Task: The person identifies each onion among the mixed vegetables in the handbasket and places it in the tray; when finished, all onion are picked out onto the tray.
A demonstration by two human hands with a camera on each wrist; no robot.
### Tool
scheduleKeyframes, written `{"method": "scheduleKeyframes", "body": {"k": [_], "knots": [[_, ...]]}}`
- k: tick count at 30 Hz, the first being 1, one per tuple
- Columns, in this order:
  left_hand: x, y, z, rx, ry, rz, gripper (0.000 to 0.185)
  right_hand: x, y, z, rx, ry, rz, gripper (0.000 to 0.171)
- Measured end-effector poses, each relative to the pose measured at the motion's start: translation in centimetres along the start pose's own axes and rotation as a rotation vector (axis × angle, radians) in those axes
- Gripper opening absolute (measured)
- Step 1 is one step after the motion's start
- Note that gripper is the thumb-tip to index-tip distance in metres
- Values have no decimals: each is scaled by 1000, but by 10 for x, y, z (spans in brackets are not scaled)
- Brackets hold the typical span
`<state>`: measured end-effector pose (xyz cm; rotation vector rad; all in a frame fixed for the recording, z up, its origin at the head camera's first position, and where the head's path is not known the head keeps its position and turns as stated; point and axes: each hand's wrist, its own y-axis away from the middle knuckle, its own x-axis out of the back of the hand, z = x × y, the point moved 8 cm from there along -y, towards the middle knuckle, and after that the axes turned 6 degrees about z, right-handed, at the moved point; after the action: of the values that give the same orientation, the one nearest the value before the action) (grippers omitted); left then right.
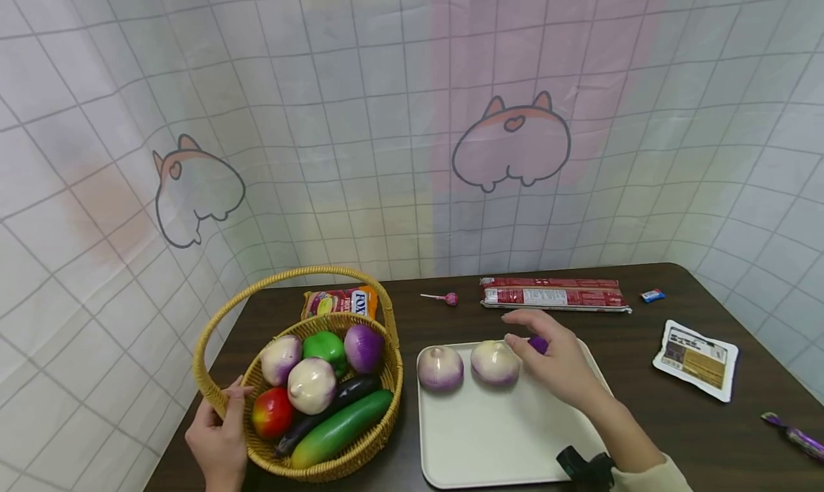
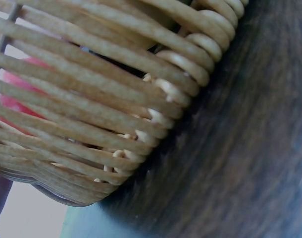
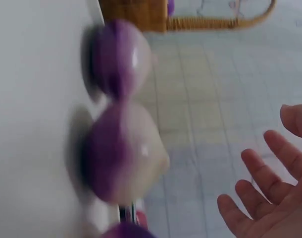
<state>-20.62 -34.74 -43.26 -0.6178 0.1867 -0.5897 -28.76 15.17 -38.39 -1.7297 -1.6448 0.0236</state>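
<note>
Two white-and-purple onions (image 1: 467, 365) already lie on the cream plastic tray (image 1: 489, 435) beside a barely visible purple piece; three more wait in the woven wicker basket (image 1: 386, 385), whose rim the left hand (image 1: 219, 438) grips, while the right hand (image 1: 556, 363) hovers open-fingered by the tray's onions.

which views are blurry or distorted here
Head view: sharp but wide-angle, so the curtain grid bows and the table edges curve. Left wrist view: very close to the basket, weave fairly clear, tabletop smeared. Right wrist view: motion-blurred, the two onions streaked, the right hand soft-edged, the tray a featureless pale area.
</note>
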Motion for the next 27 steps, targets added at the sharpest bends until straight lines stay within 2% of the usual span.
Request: {"method": "scheduleKeyframes", "body": {"k": [4,10,16,21,27], "knots": [[0,0,-1,7,-4,-1,11,-25,7,-19,30,-113,-32,23],[0,1,-7,30,-18,5,10,-67,17,-39,60,-228,-132,21],[-1,3,-9,46,-37,-1,9,-102,25,-55,50,-336,-225,18],[-1,3,-7,41,-25,3,9,-117,26,-79,59,-403,-243,20],[0,1,-5,32,-7,11,9,-144,31,-92,117,-470,-262,22]]}}
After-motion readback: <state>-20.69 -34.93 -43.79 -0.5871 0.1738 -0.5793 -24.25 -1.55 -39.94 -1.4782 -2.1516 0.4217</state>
